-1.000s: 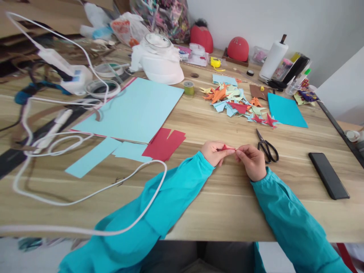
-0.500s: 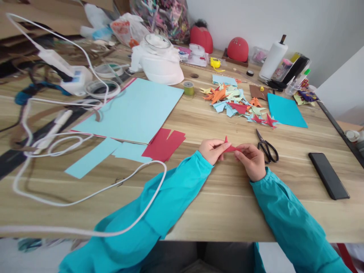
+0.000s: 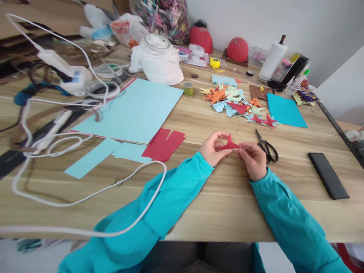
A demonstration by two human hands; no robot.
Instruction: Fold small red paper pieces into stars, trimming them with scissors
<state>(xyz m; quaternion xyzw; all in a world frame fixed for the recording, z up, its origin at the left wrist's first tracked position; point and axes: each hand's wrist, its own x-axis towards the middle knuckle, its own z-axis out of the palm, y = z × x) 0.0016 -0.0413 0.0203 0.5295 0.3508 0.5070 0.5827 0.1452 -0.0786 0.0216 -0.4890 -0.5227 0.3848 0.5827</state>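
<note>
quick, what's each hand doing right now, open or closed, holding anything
Left hand: curved about one end of the folded red paper; whether gripping, cannot tell.
Right hand: closed, pinching the other tip.

Bright, diffuse light leaves faint shadows on the tabletop (image 3: 222,212), while frame edges look stretched and soft.

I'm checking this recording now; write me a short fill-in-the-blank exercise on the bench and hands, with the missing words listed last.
1. The folded paper piece between the left hand and the right hand is coloured ____.
2. In the picture, the phone lies to the ____ of the scissors.
3. The tape measure near the wall is coloured ____.

Missing words: red; right; yellow.
</note>
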